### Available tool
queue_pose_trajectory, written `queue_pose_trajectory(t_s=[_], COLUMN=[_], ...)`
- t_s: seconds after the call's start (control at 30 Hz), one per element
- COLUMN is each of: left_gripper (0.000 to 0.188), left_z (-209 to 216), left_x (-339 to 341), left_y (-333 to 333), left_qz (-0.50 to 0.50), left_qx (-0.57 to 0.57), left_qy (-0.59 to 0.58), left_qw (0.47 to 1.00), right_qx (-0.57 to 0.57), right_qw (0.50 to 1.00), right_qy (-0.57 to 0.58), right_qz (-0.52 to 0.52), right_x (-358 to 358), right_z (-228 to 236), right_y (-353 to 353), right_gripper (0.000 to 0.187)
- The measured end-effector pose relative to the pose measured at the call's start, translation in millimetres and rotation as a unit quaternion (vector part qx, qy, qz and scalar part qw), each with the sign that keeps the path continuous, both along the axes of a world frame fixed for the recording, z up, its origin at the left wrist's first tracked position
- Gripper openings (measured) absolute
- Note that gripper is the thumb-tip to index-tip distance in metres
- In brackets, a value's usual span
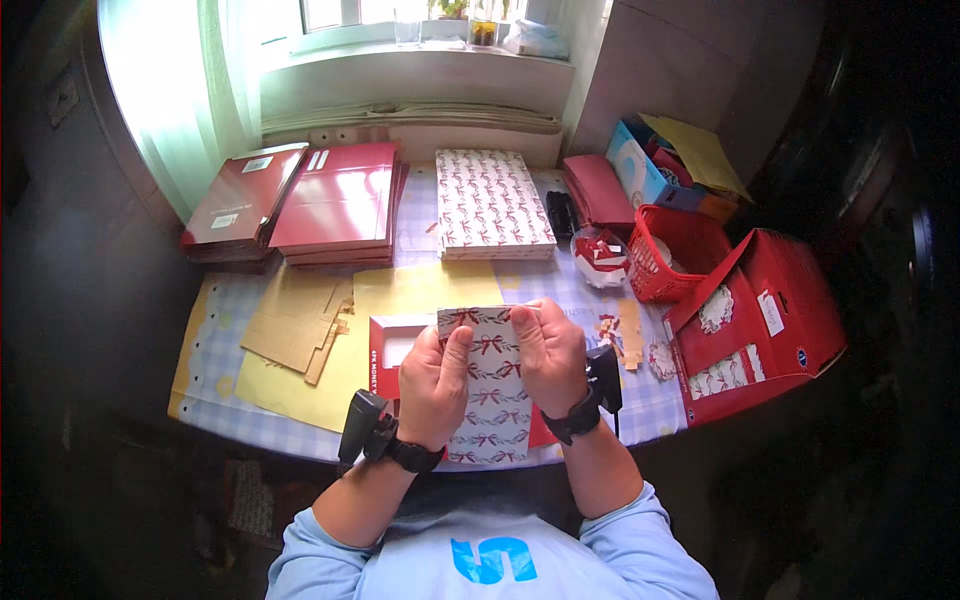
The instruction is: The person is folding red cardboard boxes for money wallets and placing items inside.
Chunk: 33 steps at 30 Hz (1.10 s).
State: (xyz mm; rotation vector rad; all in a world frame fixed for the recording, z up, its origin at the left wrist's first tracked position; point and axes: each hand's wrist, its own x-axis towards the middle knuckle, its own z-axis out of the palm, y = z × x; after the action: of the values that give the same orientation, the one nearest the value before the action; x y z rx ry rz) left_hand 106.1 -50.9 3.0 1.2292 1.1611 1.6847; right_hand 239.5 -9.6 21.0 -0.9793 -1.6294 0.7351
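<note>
White card printed with red bows [492, 385] is being held flat above the near edge of the table [200, 400], between both hands. Left hand [432, 385] is gripping its left edge, grip clamped on the card; right hand [550, 355] is clamping the right edge, thumb pressing its upper part. Beneath it a red folded box [392, 345] is lying on yellow paper [300, 385]. Farther away, a stack of bow-patterned sheets [492, 203] is sitting beside red flat boxes [338, 205]; a red basket [680, 252] is standing at the right.
</note>
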Motion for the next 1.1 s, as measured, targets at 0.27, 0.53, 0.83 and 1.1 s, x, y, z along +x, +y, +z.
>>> queue_pose_trajectory(t_s=[0.27,0.53,0.83,1.1], left_gripper=[0.035,0.034,0.036,0.024], left_z=[12,-5,-8,7], left_x=[-17,-12,-2,-3], left_y=[16,-1,-11,-33], left_qz=[0.009,-0.064,-0.017,-0.144], left_qx=[0.038,-0.031,-0.031,-0.151], left_qy=[-0.126,-0.078,0.057,-0.013], left_qw=[0.991,0.994,0.998,0.978], right_qx=[-0.117,-0.107,-0.150,-0.175], right_qw=[0.984,0.989,0.974,0.966], right_qy=[0.030,0.054,0.122,0.156], right_qz=[0.135,0.082,0.121,0.112], right_x=[0,8,10,19], right_z=[-6,-16,-25,-20], right_y=[-25,-33,-24,-23], right_gripper=[0.041,0.043,0.044,0.045])
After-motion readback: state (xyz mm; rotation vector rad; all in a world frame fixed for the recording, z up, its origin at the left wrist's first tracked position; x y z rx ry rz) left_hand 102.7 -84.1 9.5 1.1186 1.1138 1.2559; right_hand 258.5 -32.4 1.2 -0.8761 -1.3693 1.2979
